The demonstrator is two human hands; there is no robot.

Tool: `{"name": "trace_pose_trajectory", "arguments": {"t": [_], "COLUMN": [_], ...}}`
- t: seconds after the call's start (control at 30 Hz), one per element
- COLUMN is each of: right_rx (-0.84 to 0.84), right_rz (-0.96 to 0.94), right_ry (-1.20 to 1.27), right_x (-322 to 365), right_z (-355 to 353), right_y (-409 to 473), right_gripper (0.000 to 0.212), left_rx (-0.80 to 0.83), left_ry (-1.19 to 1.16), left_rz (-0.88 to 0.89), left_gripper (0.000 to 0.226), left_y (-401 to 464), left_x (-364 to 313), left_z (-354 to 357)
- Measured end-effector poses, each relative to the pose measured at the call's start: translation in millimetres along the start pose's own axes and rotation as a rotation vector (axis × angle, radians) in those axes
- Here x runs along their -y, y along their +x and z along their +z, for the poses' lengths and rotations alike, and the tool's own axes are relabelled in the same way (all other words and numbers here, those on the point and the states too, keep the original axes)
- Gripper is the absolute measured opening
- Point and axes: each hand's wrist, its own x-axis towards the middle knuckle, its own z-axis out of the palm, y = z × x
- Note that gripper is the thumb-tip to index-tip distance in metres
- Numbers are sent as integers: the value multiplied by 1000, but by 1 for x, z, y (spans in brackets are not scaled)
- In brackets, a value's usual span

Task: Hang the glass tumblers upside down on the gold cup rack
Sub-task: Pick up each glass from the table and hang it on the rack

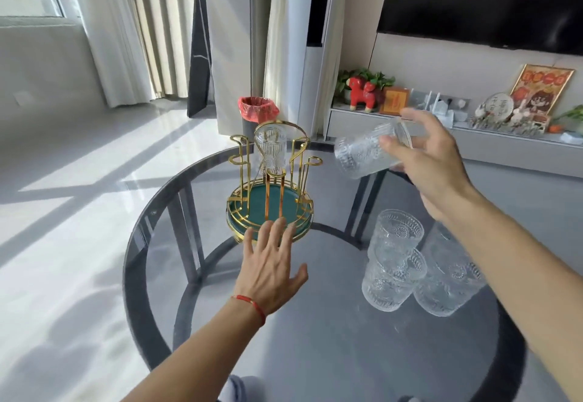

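Above the round smoked-glass counter [315, 354], right of the gold wire cup rack with green tray base [268, 209], the right hand [432, 161] grips a clear embossed glass tumbler [366, 155], tilted sideways, not yet inverted. Likely rigid, fairly heavy, brittle, slick; the relief should aid grip, so hold the wall near the base. Left hand [271, 262] fingers spread, touching the rack's rim. One tumbler [270, 150] already hangs inverted; more tumblers [394, 272] wait on the counter.

Bright window sunlight — floor glare, fisheye edges
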Motion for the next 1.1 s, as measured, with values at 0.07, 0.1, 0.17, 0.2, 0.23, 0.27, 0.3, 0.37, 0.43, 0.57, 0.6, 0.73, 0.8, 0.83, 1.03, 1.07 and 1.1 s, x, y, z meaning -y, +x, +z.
{"name": "trace_pose_trajectory", "arguments": {"t": [0.07,0.1,0.17,0.2,0.23,0.27,0.3,0.37,0.43,0.57,0.6,0.73,0.8,0.83,1.03,1.07,1.1], "right_rx": [16,27,63,84,108,130,153,208,265,376,407,507,538,556,663,676,681], "right_rz": [49,63,69,68,62,50,32,-15,-65,-101,-102,-122,-119,-111,-110,-114,-112], "right_ry": [-14,-38,-75,-85,-92,-100,-106,-143,-215,-281,-284,-314,-306,-290,-331,-344,-344], "right_x": [0,0,4,7,11,15,18,20,20,14,11,-4,-12,-16,-27,-29,-30], "right_z": [13,18,35,42,50,57,64,74,83,95,97,107,109,110,121,124,126], "right_y": [37,53,79,89,97,104,109,117,121,127,128,129,128,128,127,126,125], "right_gripper": [63,66,69,68,67,66,64,62,63,64,63,62,59,58,61,61,61], "left_rx": [3,11,12,14,17,20,24,31,32,24,22,10,7,8,9,9,7], "left_ry": [39,56,74,77,74,67,60,52,37,27,25,19,16,16,15,14,14], "left_rz": [-27,-36,-43,-45,-52,-59,-62,-65,-68,-66,-66,-70,-70,-70,-79,-80,-80], "left_gripper": [74,74,73,72,71,71,70,70,69,70,70,70,69,69,70,70,69], "left_y": [1,1,1,0,1,1,2,2,3,3,3,4,4,4,4,4,4], "left_x": [0,-1,2,2,2,2,2,3,3,3,2,2,2,2,2,2,2], "left_z": [5,6,8,8,9,10,10,11,12,12,12,12,11,12,12,12,12]}}
